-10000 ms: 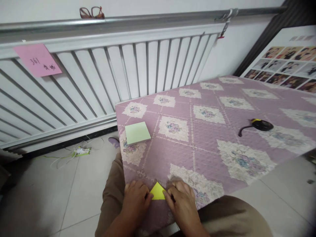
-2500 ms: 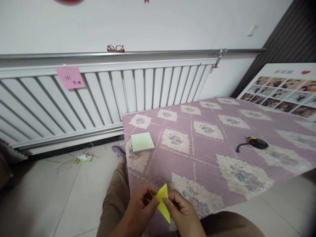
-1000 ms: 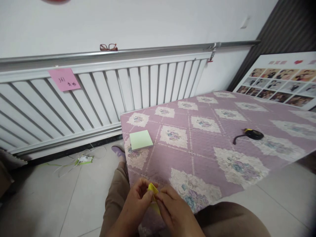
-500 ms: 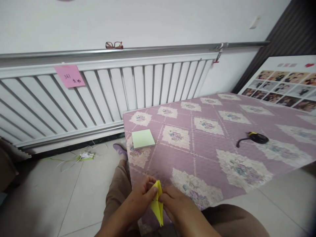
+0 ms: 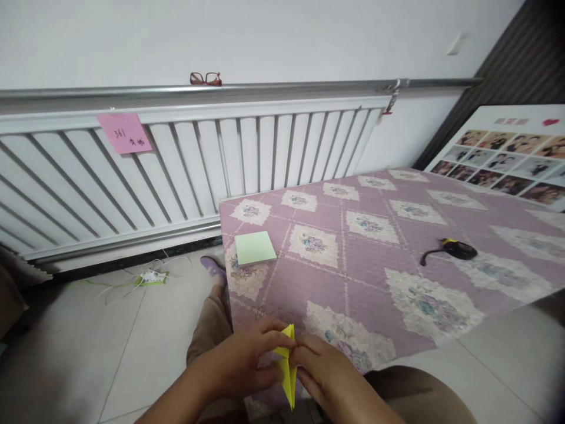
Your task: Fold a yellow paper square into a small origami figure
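Observation:
A folded piece of yellow paper (image 5: 288, 377), pointed at its lower end, is held upright between both hands near the table's front edge. My left hand (image 5: 245, 359) grips it from the left, with the fingers across its upper part and the thumb lower down. From the right, my right hand (image 5: 322, 368) pinches its middle edge. Beyond the hands, a pad of pale green paper squares (image 5: 255, 247) lies at the table's left edge.
A purple floral cloth covers the table (image 5: 309, 277). On its right side lies a black object with a short strap (image 5: 459, 249). A photo board (image 5: 507, 156) leans at the far right. Behind are a radiator (image 5: 260, 153), glasses (image 5: 205, 79) and a pink note (image 5: 124, 133).
My left hand has shifted its grip, its fingers now reaching over the paper's upper part. The yellow paper has moved slightly right and turned more upright.

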Available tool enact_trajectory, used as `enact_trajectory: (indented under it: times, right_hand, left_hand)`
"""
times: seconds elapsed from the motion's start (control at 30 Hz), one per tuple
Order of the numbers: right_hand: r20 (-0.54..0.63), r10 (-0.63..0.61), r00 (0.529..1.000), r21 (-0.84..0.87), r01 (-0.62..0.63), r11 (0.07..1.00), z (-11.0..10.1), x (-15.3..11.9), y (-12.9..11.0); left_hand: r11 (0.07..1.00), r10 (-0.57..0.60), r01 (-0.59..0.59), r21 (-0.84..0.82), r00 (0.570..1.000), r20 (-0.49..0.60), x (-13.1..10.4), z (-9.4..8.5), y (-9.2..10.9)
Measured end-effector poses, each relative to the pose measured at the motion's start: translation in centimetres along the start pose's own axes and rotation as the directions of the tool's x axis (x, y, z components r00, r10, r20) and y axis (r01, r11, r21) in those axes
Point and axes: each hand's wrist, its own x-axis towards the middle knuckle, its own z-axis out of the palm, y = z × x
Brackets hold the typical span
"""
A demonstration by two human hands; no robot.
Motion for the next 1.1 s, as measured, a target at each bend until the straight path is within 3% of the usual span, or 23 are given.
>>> enact_trajectory:
  times: [0.13,0.27,0.57,0.83,1.0,1.1]
  right_hand:
    - [0.060,0.044,0.997,-0.030,-0.042,0.999,-0.3,-0.1,-0.2]
    - [0.077,0.088,0.993,-0.044,-0.085,0.995,-0.9,-0.2,-0.4]
    - [0.079,0.070,0.994,0.139,-0.081,0.987,-2.2,-0.2,-0.9]
    - [0.085,0.091,0.992,0.252,-0.110,0.961,-2.4,-0.1,-0.9]
    - [0.060,0.136,0.989,0.299,-0.148,0.943,-2.1,-0.3,-0.4]
    - [0.023,0.170,0.985,0.393,-0.165,0.905,-1.7,-0.3,0.3]
  left_hand:
    - [0.994,-0.028,0.020,0.107,0.996,0.081,0.7,-0.7,-0.1]
    - [0.996,-0.022,0.012,0.090,0.993,0.116,0.7,-0.6,-0.6]
    - [0.999,0.019,-0.018,-0.042,1.000,0.022,0.5,0.1,-0.3]
    - [0.970,-0.053,0.027,-0.240,0.993,-0.105,0.4,1.1,-0.2]
    - [0.956,-0.068,0.033,-0.290,0.991,-0.113,0.6,1.3,-0.4]
    - [0.891,-0.084,0.038,-0.452,0.993,-0.080,0.6,1.5,-1.2]
